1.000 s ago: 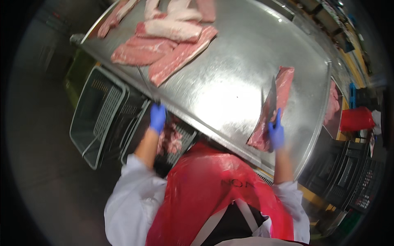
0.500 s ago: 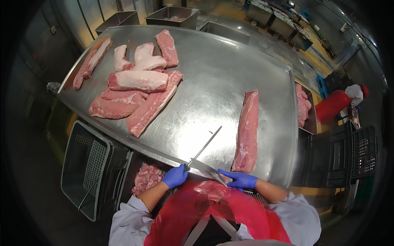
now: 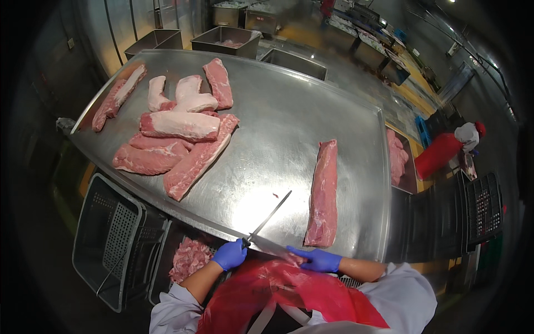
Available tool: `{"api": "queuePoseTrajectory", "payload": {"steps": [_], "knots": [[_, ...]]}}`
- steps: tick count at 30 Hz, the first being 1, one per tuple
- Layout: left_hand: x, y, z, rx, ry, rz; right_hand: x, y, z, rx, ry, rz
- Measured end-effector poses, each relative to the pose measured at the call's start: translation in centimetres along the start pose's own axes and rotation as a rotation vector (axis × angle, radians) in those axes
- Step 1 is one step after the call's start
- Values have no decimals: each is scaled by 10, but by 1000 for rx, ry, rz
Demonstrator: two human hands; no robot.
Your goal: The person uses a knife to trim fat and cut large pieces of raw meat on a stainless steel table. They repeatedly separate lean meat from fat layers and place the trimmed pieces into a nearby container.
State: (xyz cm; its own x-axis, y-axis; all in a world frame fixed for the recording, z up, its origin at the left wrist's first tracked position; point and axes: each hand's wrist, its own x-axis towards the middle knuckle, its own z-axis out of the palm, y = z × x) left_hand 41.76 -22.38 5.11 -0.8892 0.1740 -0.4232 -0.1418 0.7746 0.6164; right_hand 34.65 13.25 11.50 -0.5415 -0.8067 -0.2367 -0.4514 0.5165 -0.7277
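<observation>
In my blue-gloved left hand (image 3: 230,255) is the dark handle of a sharpening steel (image 3: 272,211), its rod slanting up and right over the near edge of the metal table (image 3: 272,139). My right hand (image 3: 316,259), gloved the same, grips a knife; its handle is mostly hidden by the fingers. The knife blade (image 3: 271,246) points left toward the base of the steel, but whether they touch I cannot tell. Beyond my right hand lies a long pink pork loin (image 3: 322,195). Several more meat pieces (image 3: 181,125) are heaped at the table's left.
A grey perforated crate (image 3: 108,239) stands left of the table, beside a container of meat trimmings (image 3: 190,259). Metal tubs (image 3: 225,43) line the far side. At right are a bin of meat (image 3: 396,157), dark crates (image 3: 436,214) and a person in a red apron (image 3: 439,156).
The whole view has shifted, so the table and meat appear lower and slightly left. Both hands keep their holds on steel and knife, with the blade still near the steel's base.
</observation>
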Motion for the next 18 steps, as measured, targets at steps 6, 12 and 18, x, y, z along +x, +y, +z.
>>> {"api": "queuePoseTrajectory", "payload": {"steps": [6, 12, 18], "knots": [[-11, 2, 7, 38, 46, 79, 229, 37, -30, -132, 324, 447], [-27, 21, -21, -1154, -193, -184, 192, -14, -19, 355, 573, 72], [-45, 69, -60, -1583, -191, 93, 110, -134, -34, -241, 200, -142]]}}
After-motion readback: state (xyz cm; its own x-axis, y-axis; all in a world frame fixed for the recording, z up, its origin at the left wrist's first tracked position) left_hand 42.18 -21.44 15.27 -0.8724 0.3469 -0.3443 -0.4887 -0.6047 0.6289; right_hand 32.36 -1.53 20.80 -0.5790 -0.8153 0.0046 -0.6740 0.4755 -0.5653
